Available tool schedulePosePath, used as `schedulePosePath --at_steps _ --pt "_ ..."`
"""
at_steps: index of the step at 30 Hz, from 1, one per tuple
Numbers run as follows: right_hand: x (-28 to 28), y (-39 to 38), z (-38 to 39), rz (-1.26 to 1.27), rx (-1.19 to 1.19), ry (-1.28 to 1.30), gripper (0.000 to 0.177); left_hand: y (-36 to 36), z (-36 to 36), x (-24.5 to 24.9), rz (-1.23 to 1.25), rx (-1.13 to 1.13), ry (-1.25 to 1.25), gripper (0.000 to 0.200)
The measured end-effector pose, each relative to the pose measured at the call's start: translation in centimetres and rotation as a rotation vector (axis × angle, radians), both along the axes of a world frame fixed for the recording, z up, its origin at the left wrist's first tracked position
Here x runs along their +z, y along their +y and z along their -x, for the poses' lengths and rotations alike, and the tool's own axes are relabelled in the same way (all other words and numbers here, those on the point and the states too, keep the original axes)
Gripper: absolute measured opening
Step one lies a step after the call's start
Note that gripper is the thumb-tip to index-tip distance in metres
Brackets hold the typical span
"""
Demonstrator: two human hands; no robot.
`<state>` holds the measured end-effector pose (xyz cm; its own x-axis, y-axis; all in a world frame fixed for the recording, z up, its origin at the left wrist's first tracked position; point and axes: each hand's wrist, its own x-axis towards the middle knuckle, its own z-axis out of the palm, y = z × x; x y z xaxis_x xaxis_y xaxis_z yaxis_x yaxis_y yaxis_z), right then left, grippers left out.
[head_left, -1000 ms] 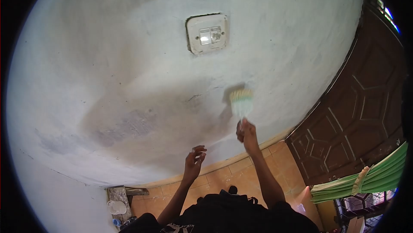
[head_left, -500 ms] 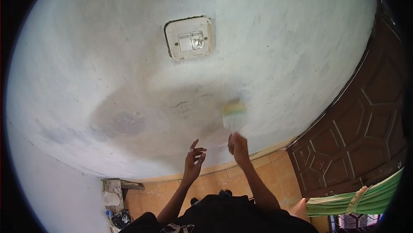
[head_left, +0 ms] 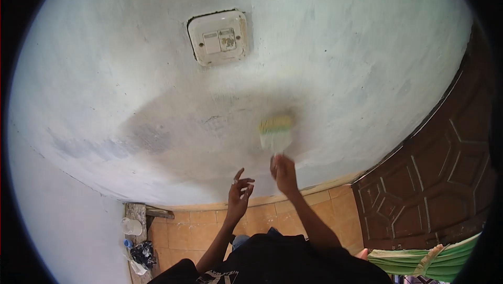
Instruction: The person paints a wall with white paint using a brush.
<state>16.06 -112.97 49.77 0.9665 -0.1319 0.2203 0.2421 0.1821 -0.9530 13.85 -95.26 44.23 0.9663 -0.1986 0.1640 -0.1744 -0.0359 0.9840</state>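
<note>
My right hand (head_left: 284,174) grips a wide paintbrush (head_left: 276,133) by its handle, bristles pointing up at the wall. The brush has a pale body, a green band and yellowish bristles, a little blurred. Its tip overlaps the whitish wall (head_left: 356,106), at the right side of a darker shadowed patch. To the left, my left hand (head_left: 239,198) is raised with bent fingers apart, holding nothing; a ring shows on one finger. Higher on the wall sits a white light switch (head_left: 217,39) with two rockers, one of them stained.
A brown panelled door (head_left: 419,184) stands at the right, with a green curtain (head_left: 429,263) below it. At lower left, a wooden bench (head_left: 137,213) carries a white tub (head_left: 131,226) and a black plastic bag (head_left: 142,254). Orange floor tiles (head_left: 314,210) lie below, speckled white in places.
My right hand and the brush have moved left and slightly up along the wall. My left hand keeps nearly the same pose. The view has shifted a little, so the switch appears further up and left.
</note>
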Motion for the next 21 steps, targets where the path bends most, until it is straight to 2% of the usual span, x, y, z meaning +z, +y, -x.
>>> schedulePosePath --at_steps 1,4,6,9,10,12,15,18,21 --pt "2.1 -0.4 -1.0 0.031 -0.034 -0.093 0.046 -0.2 0.1 0.6 -0.003 0.007 -0.003 0.053" --pt "6.2 -1.4 -3.9 0.014 0.004 -0.124 0.046 -0.1 -0.7 1.4 -0.026 0.033 -0.012 0.054" --pt "3.7 -1.3 -3.8 0.059 -0.024 -0.127 0.046 -0.2 -0.8 1.1 0.021 0.045 -0.019 0.055" --pt "-4.4 -0.9 -2.0 0.206 -0.04 -0.049 0.046 -0.3 0.1 0.6 0.041 0.075 -0.005 0.05" --pt "-4.5 -0.7 -0.7 0.141 0.007 0.02 0.046 -0.2 0.3 0.2 0.055 0.079 0.008 0.047" --pt "-2.0 -0.6 0.9 0.011 0.093 0.141 0.046 -0.2 -0.9 0.4 0.051 0.085 -0.003 0.042" --pt "4.7 -1.5 -0.5 0.125 -0.003 -0.099 0.045 0.5 -0.9 0.7 0.0 0.098 -0.03 0.036" --pt "7.4 -2.6 -3.0 0.073 0.062 -0.045 0.046 0.0 -1.8 2.5 0.01 0.115 -0.096 0.036" --pt "0.6 -1.3 -3.7 0.092 -0.036 -0.101 0.048 0.0 -2.2 3.6 0.034 0.118 -0.097 0.042"
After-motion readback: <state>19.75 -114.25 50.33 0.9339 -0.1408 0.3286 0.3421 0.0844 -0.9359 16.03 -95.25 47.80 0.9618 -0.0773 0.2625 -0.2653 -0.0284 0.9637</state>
